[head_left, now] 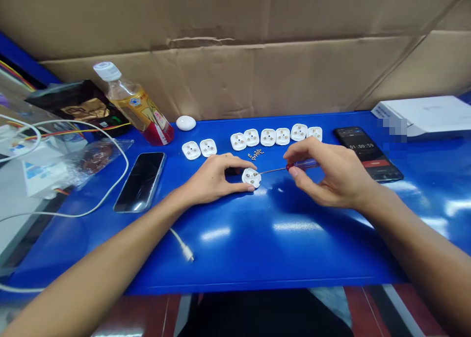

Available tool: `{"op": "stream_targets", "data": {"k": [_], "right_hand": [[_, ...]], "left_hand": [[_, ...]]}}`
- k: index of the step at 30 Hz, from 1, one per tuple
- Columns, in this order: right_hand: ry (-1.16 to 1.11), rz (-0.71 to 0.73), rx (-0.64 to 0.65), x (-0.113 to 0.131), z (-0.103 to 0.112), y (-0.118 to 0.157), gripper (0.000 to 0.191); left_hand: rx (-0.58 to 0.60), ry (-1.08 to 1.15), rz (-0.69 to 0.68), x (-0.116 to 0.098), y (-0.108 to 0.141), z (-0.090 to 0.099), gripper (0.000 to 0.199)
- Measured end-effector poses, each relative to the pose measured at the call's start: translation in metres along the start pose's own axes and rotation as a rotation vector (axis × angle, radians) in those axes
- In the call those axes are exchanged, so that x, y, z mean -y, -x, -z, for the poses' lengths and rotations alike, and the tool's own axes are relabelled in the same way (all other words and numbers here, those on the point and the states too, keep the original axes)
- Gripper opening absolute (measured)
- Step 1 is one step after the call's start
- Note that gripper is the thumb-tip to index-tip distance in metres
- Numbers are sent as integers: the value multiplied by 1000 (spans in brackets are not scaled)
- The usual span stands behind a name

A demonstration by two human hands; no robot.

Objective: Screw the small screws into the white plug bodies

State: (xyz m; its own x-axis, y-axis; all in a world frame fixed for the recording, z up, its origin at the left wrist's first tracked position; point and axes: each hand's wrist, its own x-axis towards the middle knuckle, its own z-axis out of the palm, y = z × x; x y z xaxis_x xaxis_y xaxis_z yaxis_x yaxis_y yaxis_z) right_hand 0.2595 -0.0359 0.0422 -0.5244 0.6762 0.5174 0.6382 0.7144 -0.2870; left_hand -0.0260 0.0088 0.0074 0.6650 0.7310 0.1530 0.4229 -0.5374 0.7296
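Between the thumb and fingers of my left hand (213, 180) is a small white plastic plug housing (251, 178) with metal parts inside. My right hand (331, 175) grips a screwdriver (272, 170) by its red and clear handle. Its thin shaft points left, and the tip meets the housing near a metal part. Just behind the housing lies a small pile of brass-coloured screws (256, 154). Several similar white housings stand in a row farther back, among them one at the left (191, 150) and one in the middle (268, 137).
A phone (140, 182) lies left, and another phone (368, 153) showing a timer lies right. A drink bottle (138, 106) and a white egg-shaped object (186, 123) stand at the back. A white cable (187, 252) crosses the blue table (250, 248); a white box (423, 114) sits back right.
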Motion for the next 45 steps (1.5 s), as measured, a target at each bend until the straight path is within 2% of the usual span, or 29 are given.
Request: {"op": "stream_targets", "data": {"k": [5,9,13,17,20,25,29,35,37,41,45], "right_hand": [[77,-46,-33,1,-2,0,4],[27,-2,6,0,-2,1,9],[67,-55,4,-3,-1,2,7],[11,-3,38,-4,0,2,11],[28,-63,39,-3,0,2,11],[-83,-79,65,-1,0,2,26],[-8,-172,37,1,0,0,12],[-5,-99,33,0,0,-1,5],[33,-112,28,0,0,0,8],[-72,-94,45,-1,0,1,27],[28,-153,26,-1,-1,1,14]], "left_hand": [[-1,-12,-9,-1,0,0,46],[11,-20,24,-3,0,1,46],[3,-30,18,-3,-1,1,46],[7,-27,23,-3,-1,1,46],[4,-29,16,-2,-1,0,46],[-3,-11,22,-2,-1,0,47],[-6,-7,33,-3,-1,1,48],[3,-15,25,-3,-1,0,47],[1,-23,26,-3,-1,0,47],[1,-19,35,-3,-1,0,47],[-5,-8,36,-3,-2,0,46]]}}
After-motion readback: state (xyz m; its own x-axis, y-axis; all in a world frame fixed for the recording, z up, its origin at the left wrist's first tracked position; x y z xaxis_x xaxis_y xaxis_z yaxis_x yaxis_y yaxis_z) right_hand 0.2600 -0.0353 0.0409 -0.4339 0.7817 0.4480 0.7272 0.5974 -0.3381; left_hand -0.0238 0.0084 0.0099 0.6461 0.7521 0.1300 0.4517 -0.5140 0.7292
